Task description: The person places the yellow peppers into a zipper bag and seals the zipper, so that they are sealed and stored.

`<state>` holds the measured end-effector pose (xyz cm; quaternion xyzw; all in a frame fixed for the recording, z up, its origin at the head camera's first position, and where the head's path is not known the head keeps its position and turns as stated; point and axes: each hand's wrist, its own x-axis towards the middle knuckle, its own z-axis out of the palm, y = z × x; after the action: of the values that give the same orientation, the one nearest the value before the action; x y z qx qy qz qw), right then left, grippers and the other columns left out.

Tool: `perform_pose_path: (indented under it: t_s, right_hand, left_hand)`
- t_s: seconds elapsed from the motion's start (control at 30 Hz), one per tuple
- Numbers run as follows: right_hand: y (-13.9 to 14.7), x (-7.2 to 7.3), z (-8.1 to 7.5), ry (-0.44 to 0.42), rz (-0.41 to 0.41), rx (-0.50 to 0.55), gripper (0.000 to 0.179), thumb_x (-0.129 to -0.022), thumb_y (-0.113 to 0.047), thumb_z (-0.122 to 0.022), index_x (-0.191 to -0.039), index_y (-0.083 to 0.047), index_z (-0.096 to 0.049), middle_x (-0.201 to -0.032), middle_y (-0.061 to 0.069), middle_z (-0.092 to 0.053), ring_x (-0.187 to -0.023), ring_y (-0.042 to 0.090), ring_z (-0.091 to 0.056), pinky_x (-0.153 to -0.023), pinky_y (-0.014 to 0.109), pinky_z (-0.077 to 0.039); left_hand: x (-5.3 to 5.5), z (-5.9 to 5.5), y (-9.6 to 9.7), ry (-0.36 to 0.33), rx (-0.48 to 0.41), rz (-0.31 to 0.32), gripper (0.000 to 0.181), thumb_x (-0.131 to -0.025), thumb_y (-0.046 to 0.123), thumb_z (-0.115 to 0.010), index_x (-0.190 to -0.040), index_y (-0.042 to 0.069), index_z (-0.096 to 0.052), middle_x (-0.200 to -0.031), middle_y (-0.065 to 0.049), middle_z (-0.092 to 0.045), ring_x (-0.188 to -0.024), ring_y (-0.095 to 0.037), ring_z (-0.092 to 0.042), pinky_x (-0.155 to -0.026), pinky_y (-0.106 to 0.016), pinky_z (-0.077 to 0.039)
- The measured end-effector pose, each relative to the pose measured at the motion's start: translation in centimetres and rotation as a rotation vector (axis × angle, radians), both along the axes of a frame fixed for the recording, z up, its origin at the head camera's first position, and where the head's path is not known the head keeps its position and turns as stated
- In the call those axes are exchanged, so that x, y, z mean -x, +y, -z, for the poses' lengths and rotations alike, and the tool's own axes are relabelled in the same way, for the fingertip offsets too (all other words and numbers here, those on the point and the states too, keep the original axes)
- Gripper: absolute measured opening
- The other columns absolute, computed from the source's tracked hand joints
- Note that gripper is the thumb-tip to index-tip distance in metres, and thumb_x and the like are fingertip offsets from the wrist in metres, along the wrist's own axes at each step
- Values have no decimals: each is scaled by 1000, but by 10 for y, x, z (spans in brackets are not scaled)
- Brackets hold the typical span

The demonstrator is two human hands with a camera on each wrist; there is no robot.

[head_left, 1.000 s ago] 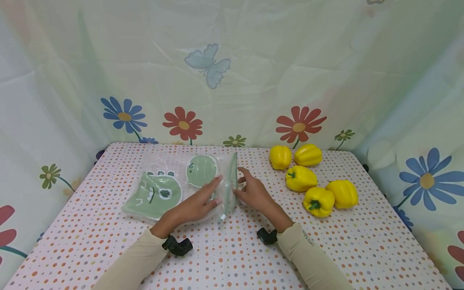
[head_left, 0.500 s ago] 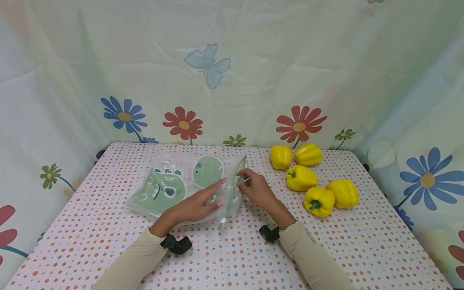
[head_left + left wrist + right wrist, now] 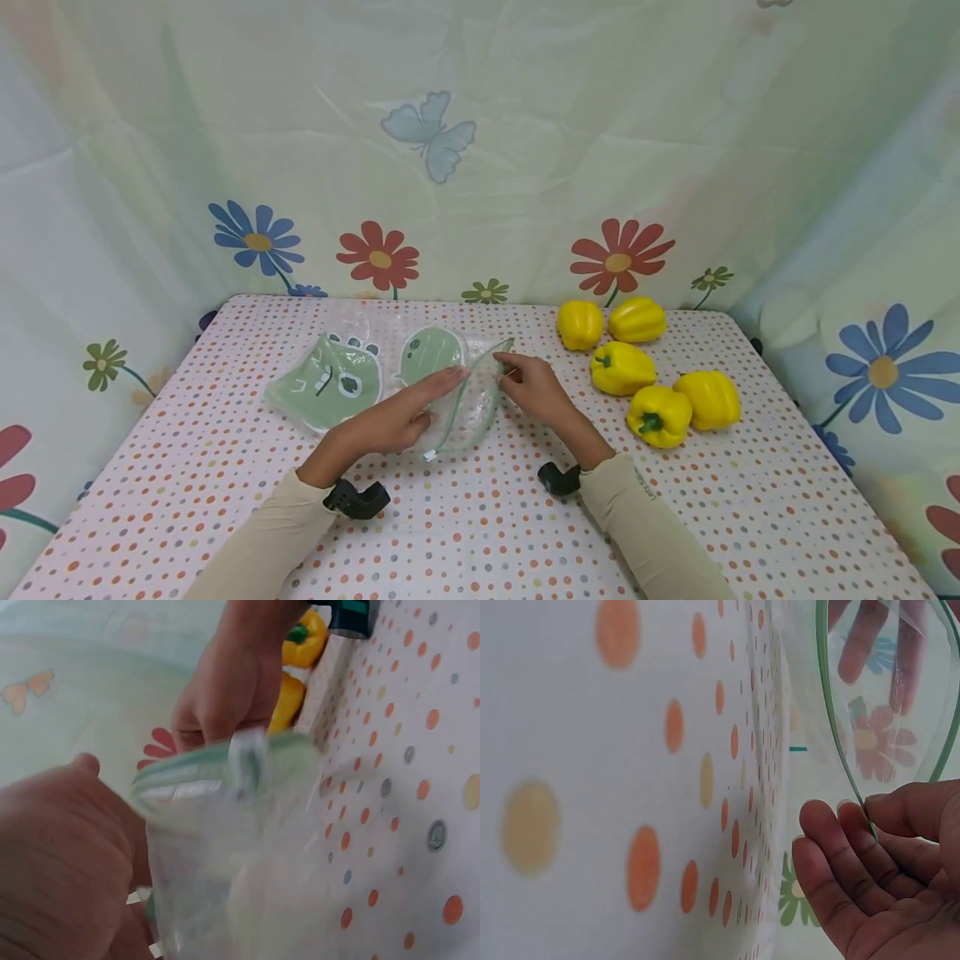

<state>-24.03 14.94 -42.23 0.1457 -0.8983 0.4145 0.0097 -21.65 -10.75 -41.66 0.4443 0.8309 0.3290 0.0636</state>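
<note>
A: Clear zip bag (image 3: 431,354), status?
B: On dotted tablecloth (image 3: 465,533), green rim (image 3: 823,645) parted. Opening it looks mostly done.
A: Hands?
B: Right hand (image 3: 536,387) pinches the rim, thumb against fingers. Left hand (image 3: 397,417) has fingers extended against the bag; inside or outside, can't tell.
A: What's left?
B: Five yellow bell peppers (image 3: 622,369) lie outside, right of the bag, none touched. No contents visible inside.

Head camera looks forward and down across the counter (image 3: 487,542); both wrist cameras, close and turned sideways, share the zip bag (image 3: 217,862).
</note>
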Motion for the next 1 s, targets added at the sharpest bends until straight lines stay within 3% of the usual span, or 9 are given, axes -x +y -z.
perform_pose_path:
  t_s: [0.13, 0.27, 0.33, 0.47, 0.53, 0.63, 0.7, 0.83, 1.0]
  right_hand:
    - [-1, -1, -1, 17, 1, 5, 42, -92, -5, -61, -132, 3, -57, -101, 11, -66, -87, 22, -63, -72, 33, -53]
    - [-3, -1, 0, 32, 7, 6, 41, -91, -3, -61, -131, 4, -58, -97, 10, -66, -84, 20, -63, -70, 31, -53]
    - [-3, -1, 1, 26, 9, 7, 41, -91, -3, -61, -132, 4, -57, -96, 8, -66, -83, 19, -63, -69, 30, -53]
    - [-4, -1, 0, -1, 15, 9, 42, -93, -7, -62, -134, 1, -57, -96, 6, -66, -83, 17, -63, -70, 30, -52]
    - [-4, -1, 0, -6, 18, 4, 42, -93, -8, -62, -134, 0, -57, -95, 6, -66, -83, 17, -62, -69, 30, -51]
    - [-4, -2, 0, -9, 21, 4, 42, -93, -8, -63, -133, 0, -58, -92, 5, -65, -79, 16, -61, -67, 29, -50]
    - [-4, -2, 0, -15, 25, 9, 42, -93, -8, -63, -133, 0, -58, -90, 4, -65, -76, 15, -60, -64, 29, -50]
    - [-5, -3, -1, -19, 34, 15, 42, -92, -6, -63, -133, 0, -58, -88, 4, -65, -74, 15, -59, -62, 28, -49]
    - [-6, -4, -2, -13, 44, 20, 42, -92, -6, -63, -133, 0, -58, -90, 5, -65, -76, 16, -58, -65, 28, -49]
  left_hand:
    - [-2, -1, 2, 83, 59, -9, 59, -92, -13, -37, -144, 13, -50, -157, -18, -20, -142, -31, -25, -103, -42, -39]
    - [-9, -5, 4, 25, 93, -112, 48, -96, 0, -38, -136, 15, -59, -158, -15, -21, -141, -31, -27, -106, -46, -35]
    - [-13, -7, 6, 30, 104, -170, 40, -98, 12, -43, -134, 17, -61, -158, -12, -22, -140, -31, -31, -104, -48, -36]
    - [-17, -10, 12, 172, 137, -257, 36, -96, 34, -55, -128, 19, -65, -157, -10, -27, -134, -31, -41, -97, -48, -43]
    - [-18, -11, 14, 264, 151, -278, 34, -93, 31, -61, -125, 18, -67, -155, -13, -30, -129, -32, -47, -91, -46, -48]
    - [-21, -15, 15, 367, 164, -294, 33, -89, 12, -64, -122, 16, -68, -152, -18, -34, -120, -34, -55, -77, -40, -52]
    - [-23, -18, 16, 418, 180, -306, 34, -87, 2, -63, -119, 13, -70, -150, -19, -36, -118, -33, -56, -75, -36, -53]
    - [-31, -24, 18, 465, 211, -330, 37, -84, -8, -64, -120, -1, -66, -148, -19, -39, -126, -34, -49, -93, -38, -48]
    - [-35, -20, 21, 484, 210, -329, 51, -84, -13, -60, -133, -17, -46, -149, -25, -33, -136, -36, -36, -105, -41, -36]
